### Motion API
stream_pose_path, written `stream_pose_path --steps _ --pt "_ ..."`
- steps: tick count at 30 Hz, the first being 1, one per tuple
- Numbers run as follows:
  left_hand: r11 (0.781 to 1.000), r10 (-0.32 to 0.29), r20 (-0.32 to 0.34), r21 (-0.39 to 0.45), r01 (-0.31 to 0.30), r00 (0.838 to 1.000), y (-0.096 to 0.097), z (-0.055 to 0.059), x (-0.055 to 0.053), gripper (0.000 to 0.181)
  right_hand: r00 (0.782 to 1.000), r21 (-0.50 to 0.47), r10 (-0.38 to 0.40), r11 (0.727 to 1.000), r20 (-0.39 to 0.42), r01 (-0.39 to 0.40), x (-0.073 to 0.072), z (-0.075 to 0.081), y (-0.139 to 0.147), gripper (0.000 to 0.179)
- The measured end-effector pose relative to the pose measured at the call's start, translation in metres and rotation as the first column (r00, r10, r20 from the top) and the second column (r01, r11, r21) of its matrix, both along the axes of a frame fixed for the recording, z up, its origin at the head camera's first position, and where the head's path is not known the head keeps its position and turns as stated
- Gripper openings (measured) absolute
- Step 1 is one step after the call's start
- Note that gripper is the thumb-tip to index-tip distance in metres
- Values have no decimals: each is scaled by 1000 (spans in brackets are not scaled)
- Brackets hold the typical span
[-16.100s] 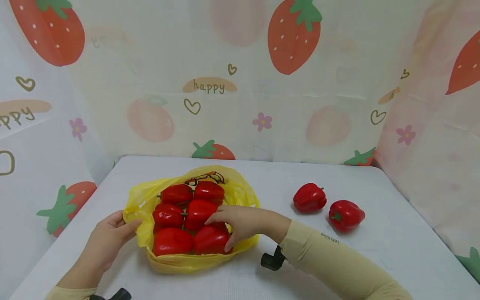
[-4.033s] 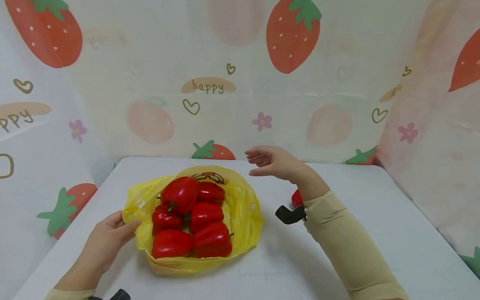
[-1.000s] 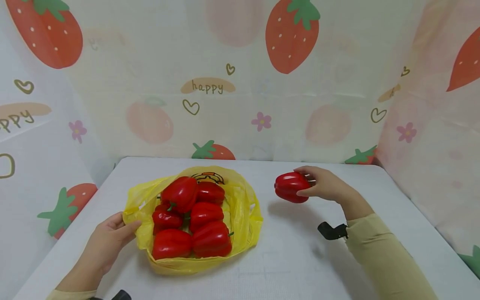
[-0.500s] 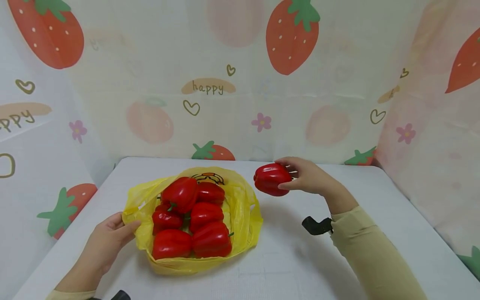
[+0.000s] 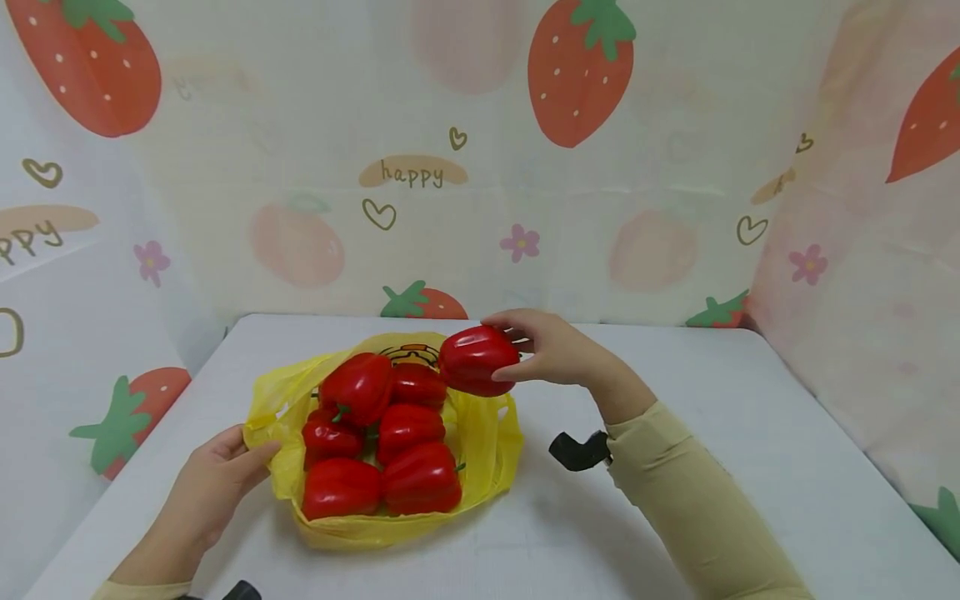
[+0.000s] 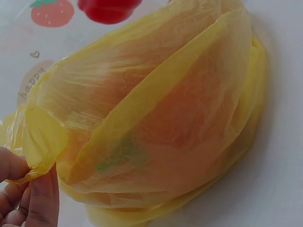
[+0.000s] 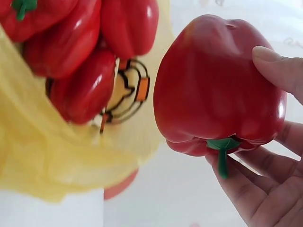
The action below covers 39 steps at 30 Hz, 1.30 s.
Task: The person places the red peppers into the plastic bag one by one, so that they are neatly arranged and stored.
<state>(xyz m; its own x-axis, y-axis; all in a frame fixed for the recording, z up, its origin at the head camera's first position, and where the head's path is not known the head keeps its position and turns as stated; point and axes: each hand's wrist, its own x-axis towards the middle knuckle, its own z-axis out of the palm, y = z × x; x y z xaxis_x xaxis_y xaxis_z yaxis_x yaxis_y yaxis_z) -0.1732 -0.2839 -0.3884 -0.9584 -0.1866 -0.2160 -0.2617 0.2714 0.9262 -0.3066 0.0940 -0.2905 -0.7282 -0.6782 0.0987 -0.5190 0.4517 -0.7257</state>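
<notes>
My right hand (image 5: 551,350) grips a red bell pepper (image 5: 477,360) between thumb and fingers, raised at the back right rim of the yellow plastic bag (image 5: 491,442). In the right wrist view the held bell pepper (image 7: 220,85) shows its green stem pointing down. At the bag's left rim my left hand (image 5: 221,479) pinches the plastic; the left wrist view shows that pinched yellow film (image 6: 42,142) close up. Several red peppers (image 5: 420,479) lie inside the open bag, one pepper (image 5: 358,389) resting on top of others at the back left.
The bag stands on a white table (image 5: 750,467), left of its middle. Behind the table hangs a backdrop (image 5: 570,200) printed with strawberries, and similar sheets close off both sides. A black camera mount (image 5: 579,452) sits at the right wrist.
My right hand has carried the bell pepper left from the table's right side to the bag's rim. Earlier, another pepper came to lie on top in the bag. My left hand has kept its place.
</notes>
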Motion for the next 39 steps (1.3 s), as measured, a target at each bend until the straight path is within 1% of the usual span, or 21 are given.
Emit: stream_pose_path --steps 3,7,11,15,19,24,27,31,39 --pt "1000 -1 -2 -9 1 1000 0 0 0 73 998 -15 64 998 -12 -65 3 -1 -14 62" --pt "1000 1 -2 -11 -1 1000 -1 0 1 72 991 -33 137 990 -5 -137 8 -4 -32 61" --pt "1000 1 -2 -17 -1 1000 -2 0 1 71 982 -53 190 980 -1 -190 13 -6 -46 59" --pt "1000 -2 0 -15 2 1000 -3 0 1 71 974 -47 225 973 2 -225 19 -7 -57 59" --pt "1000 3 9 -8 -3 1000 -4 0 1 72 970 -20 242 970 7 -242 25 -9 -65 60" --pt "1000 2 1 8 -2 1000 -6 -2 1 74 966 -8 257 966 26 -257 31 -12 -75 61" --pt "1000 0 -2 12 0 1000 -6 -2 0 75 964 13 267 964 15 -267 32 -15 -79 62" --pt "1000 -3 6 7 3 1000 -5 0 0 76 963 41 271 962 3 -271 33 -18 -83 61" --pt "1000 -9 20 5 8 1000 -5 1 -1 77 966 134 257 957 22 -258 35 -25 -91 61"
